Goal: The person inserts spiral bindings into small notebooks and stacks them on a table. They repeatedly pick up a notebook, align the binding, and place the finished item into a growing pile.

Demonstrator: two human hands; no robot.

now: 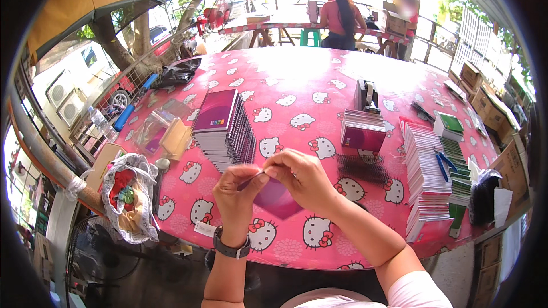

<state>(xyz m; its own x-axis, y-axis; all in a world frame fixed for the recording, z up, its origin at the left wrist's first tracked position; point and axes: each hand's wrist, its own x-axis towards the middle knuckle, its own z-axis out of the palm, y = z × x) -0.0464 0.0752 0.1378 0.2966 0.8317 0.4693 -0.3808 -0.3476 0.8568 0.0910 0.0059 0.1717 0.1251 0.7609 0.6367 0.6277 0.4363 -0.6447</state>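
Head view: left hand and right hand, both nearly closed, pinch the purple sheet at its upper edge above the table. Uneven pressure could crease or drop it

Tablecloth: smooth plastic-looking sheet, glossy, with strong glare at the far end. Purple cover: thin, smooth, paper or plastic, cannot be told. Notebook stack: smooth covers with slight sheen, paper pages, dark wire-like bindings. Loose coils: dark, springy-looking, metal or plastic unclear. Paper stack: matt white edges. Pliers: blue plastic-looking handles. Black bag: crinkled, shiny plastic. Bottle: clear plastic. Mesh bag: white, sheer; soft cloth inside. Cartons: matt brown cardboard.
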